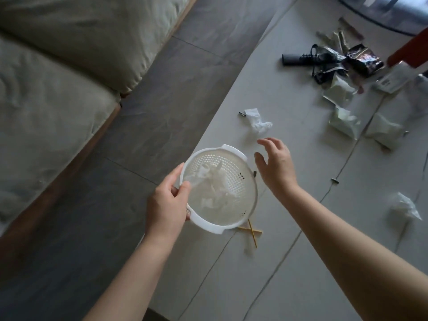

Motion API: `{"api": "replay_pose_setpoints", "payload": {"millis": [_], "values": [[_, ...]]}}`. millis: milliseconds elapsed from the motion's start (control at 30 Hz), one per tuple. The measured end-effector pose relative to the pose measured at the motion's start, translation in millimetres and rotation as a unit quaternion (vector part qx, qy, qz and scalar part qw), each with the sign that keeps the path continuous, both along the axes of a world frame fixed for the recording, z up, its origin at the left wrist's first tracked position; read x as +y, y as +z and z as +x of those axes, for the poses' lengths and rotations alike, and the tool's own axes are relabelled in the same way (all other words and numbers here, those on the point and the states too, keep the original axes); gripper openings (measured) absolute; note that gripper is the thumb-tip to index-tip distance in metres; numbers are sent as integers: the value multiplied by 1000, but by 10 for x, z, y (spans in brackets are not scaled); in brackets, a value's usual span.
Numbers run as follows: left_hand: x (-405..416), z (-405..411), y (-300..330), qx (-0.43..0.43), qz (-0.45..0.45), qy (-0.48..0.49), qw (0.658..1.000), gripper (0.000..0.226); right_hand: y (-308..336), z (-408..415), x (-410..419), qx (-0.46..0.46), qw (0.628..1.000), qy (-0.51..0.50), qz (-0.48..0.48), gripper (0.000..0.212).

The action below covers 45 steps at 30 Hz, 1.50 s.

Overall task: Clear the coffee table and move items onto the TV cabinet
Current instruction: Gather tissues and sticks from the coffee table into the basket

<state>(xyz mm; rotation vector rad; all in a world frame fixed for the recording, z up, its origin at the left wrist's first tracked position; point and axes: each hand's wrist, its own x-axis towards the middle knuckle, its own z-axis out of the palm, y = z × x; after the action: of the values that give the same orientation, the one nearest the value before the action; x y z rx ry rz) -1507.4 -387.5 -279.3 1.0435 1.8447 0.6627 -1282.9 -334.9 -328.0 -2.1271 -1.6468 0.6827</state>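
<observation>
The left hand (pixel 168 202) grips the round white perforated plastic basket (pixel 222 188) (crumpled tissue already inside) above the pale coffee table (pixel 289 251). The right hand (pixel 276 166), fingers spread and empty, hovers near a crumpled white tissue (pixel 258 122) at twelve o'clock. Most clutter remains: dark wrappers (pixel 361 60) at two o'clock.

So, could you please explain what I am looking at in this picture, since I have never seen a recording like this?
There is no machine here. A person wears a camera on the head, so this single picture looks forward and down at their own two bare arms.

The left hand has its grip on the rim of a white plastic colander with crumpled tissue inside. The right hand is open and empty, hovering over the pale coffee table, near a crumpled tissue on the table.

Also on the table: two thin wooden sticks crossed by the colander, several pale packets, dark snack wrappers and a black remote. To the left are a grey floor and a sofa.
</observation>
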Motion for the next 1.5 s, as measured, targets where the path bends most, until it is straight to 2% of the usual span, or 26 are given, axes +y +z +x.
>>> {"api": "replay_pose_setpoints", "payload": {"millis": [100,200,467,633,700,767,833,900,933,1000,1067,1133,1167,1233,1367,1500], "values": [[99,8,-59,-11,14,0,1000,40,-204,109,336,-81,986,45,-137,62],[159,-22,-137,-16,29,0,999,39,-386,129,609,-131,970,61,-194,71],[285,-16,-272,-15,40,-9,999,39,-661,110,914,-147,955,82,-246,67],[318,73,-290,-17,41,-16,999,40,-724,242,656,-190,965,79,-161,56],[311,123,-280,-16,36,-18,999,41,-711,328,491,-151,977,41,-145,42],[290,182,-255,-12,32,-25,999,41,-622,384,292,-28,987,-69,-141,31],[255,252,-220,-5,25,-35,999,42,-441,396,60,96,977,-171,-84,28],[218,326,-166,1,16,-42,999,42,-147,349,-198,180,954,-240,13,28],[199,367,-136,3,12,-45,999,42,37,312,-334,218,942,-248,63,25],[154,454,-79,7,10,-52,999,42,387,211,-599,257,934,-201,146,17],[91,563,-11,4,11,-66,998,42,607,131,-844,226,951,-116,176,15],[10,695,68,-4,12,-82,997,42,710,65,-1050,164,975,-31,147,14],[-38,765,109,-7,12,-91,996,42,731,57,-1141,124,985,7,123,20],[-132,905,170,-7,9,-104,994,42,709,151,-1340,90,991,21,93,29],[-308,1139,228,-2,-6,-127,992,43,586,612,-1848,151,975,-161,33,24],[-563,1284,232,14,-16,-167,986,42,206,1192,-2464,69,954,-277,-93,27]]}}
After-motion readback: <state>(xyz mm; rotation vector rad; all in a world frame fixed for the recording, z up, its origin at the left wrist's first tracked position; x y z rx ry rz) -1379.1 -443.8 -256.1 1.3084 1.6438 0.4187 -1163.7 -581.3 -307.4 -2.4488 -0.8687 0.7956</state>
